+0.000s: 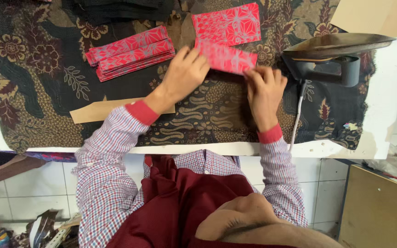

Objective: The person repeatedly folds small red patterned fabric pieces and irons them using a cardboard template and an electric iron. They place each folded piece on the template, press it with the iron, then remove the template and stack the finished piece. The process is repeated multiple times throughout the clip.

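While pressed flat on the surface (391, 105) by left hand (184, 73) and right hand (263, 89), fingers spread, red strip (228, 59) held folded, seemingly for creasing, near iron (331, 57) and stack (132, 53).

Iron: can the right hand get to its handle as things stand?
Probably yes. The iron sits just beside the right hand, with only bare patterned cloth between them. That hand is busy, though, pressing the folded red piece together with the left hand.
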